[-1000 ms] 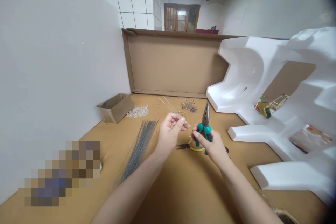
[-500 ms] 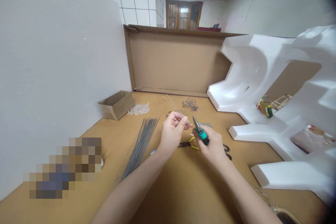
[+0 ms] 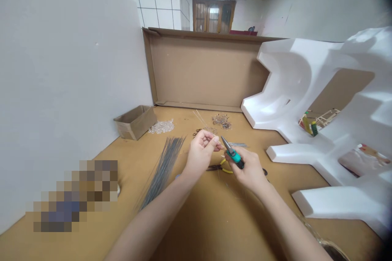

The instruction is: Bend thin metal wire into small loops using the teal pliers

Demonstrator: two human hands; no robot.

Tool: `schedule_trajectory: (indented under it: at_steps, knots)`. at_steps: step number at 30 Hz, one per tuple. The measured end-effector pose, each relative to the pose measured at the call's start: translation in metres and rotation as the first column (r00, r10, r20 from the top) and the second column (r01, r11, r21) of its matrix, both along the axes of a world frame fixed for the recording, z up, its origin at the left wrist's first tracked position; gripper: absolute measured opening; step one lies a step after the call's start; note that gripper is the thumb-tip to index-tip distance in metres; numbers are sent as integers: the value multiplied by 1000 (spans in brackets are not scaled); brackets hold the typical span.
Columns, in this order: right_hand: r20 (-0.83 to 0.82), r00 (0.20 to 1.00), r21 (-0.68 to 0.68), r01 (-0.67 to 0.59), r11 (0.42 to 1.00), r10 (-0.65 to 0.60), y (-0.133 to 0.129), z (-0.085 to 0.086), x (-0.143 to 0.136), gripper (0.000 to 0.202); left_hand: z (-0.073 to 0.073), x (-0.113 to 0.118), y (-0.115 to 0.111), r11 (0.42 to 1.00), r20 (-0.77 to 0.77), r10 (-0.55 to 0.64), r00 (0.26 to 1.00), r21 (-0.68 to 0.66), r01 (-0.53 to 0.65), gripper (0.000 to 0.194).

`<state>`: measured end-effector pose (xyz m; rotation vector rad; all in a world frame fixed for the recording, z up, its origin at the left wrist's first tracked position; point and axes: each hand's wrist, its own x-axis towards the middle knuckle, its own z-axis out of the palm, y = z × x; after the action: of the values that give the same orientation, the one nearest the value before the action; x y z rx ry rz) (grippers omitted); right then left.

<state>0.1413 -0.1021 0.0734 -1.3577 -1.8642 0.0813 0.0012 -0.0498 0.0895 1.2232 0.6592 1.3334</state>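
Observation:
Thin wires (image 3: 200, 118) are pinched between the thumb and fingers of my left hand (image 3: 200, 153), their long ends sticking out toward the back of the table. Wrapped in my right hand (image 3: 250, 169) are pliers (image 3: 234, 156) with teal and black handles, their pointed grey jaws tilted up and left beside my left fingertips. Thin strands run between the two hands; whether the right fingers also touch them I cannot tell. Under the hands lies a second pair of pliers (image 3: 226, 166) with yellow handles, partly covered. A bundle of grey wires (image 3: 162, 173) lies left of my left forearm.
An open cardboard box (image 3: 134, 124) stands at the left wall beside a pile of small clear pieces (image 3: 161, 126). Small wire pieces (image 3: 223, 121) lie behind my hands. White foam packing (image 3: 284, 155) borders the right side; a cardboard panel (image 3: 202, 73) stands at the back.
The pliers' tip has shifted slightly left, closer to my left fingertips. Both hands otherwise keep their place and their hold.

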Motion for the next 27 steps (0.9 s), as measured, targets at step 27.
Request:
schedule_trajectory:
  at_steps: [27]
  knots:
    - [-154,987,-174,-72,982,46,4,12,17,19,5,-6,3,971,-102,-239,965,-5,240,18]
